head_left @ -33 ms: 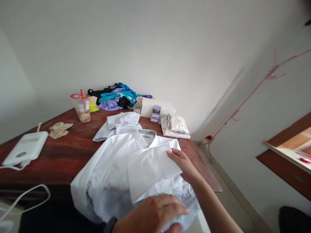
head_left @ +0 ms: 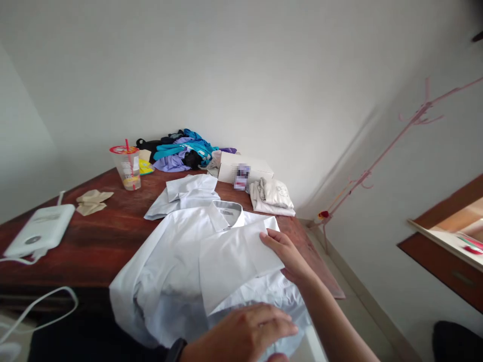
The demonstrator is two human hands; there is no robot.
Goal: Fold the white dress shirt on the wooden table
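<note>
A white collared shirt [head_left: 169,261] lies spread over the near edge of the table, its collar pointing away from me. My right hand [head_left: 286,254] pinches the hem of one sleeve [head_left: 230,261], thumb on top, the sleeve laid across the shirt's front. Low in the view, my left hand [head_left: 245,327] hovers over or rests on the lower part of the shirt, fingers stretched out; I cannot tell if it touches the cloth. A dark band circles the left wrist. Behind the collar sits a folded white garment [head_left: 188,191].
On the wooden table [head_left: 101,246] stand a plastic cup [head_left: 130,173] with a red straw, a crumpled napkin [head_left: 92,201] and a white power bank [head_left: 41,229] with cable. Farther back are piled clothes [head_left: 184,151], a white box [head_left: 230,166] and folded beige cloth [head_left: 271,196]. A pink coat rack [head_left: 377,163] leans right.
My left hand has shifted slightly to the right. The right hand and the sleeve in it have barely moved.
</note>
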